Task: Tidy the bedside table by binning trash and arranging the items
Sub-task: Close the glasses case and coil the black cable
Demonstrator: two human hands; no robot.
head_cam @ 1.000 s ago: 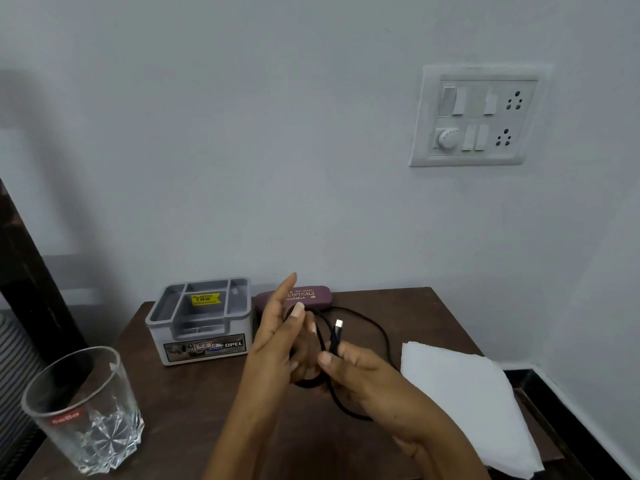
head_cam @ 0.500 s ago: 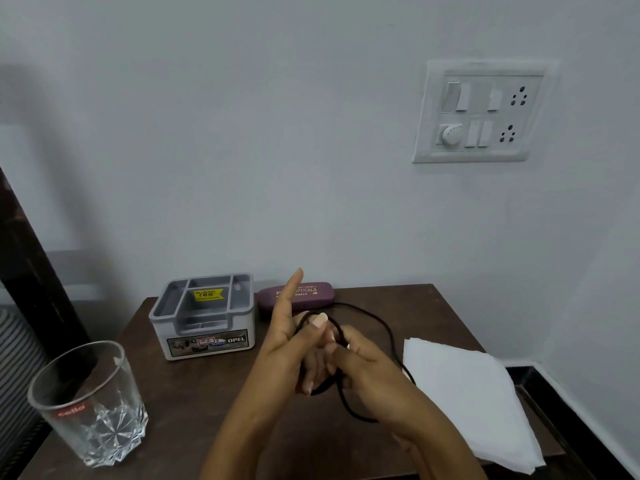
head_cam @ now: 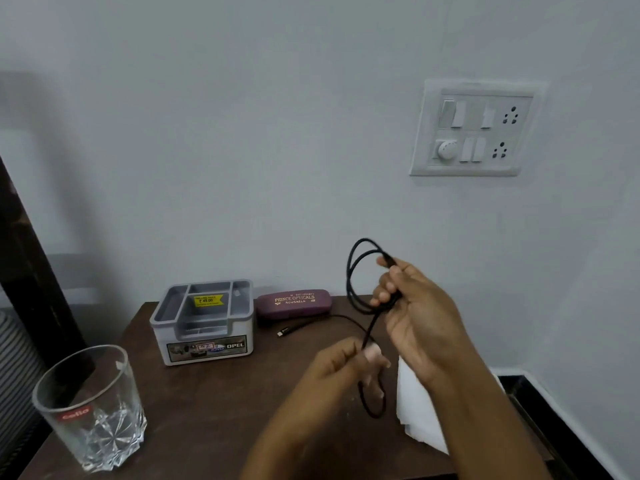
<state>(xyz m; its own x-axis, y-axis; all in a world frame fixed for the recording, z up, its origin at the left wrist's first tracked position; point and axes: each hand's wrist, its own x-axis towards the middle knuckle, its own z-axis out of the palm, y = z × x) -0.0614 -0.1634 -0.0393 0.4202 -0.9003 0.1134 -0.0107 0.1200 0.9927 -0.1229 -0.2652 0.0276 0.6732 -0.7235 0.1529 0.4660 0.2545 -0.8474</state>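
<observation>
While a Cello glass tumbler (head_cam: 91, 407) stands near left on the bedside table (head_cam: 221, 403), the grey organiser (head_cam: 204, 320) and maroon spectacle case (head_cam: 293, 302) sit far back; the left hand (head_cam: 341, 367) pinches the black charging cable (head_cam: 355, 282), whose coils the right hand (head_cam: 415, 313) grips above white paper (head_cam: 415, 410).

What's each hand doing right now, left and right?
Left hand: closed, pinching the black cable low down.
Right hand: closed around the coiled loops of the same cable.
</observation>
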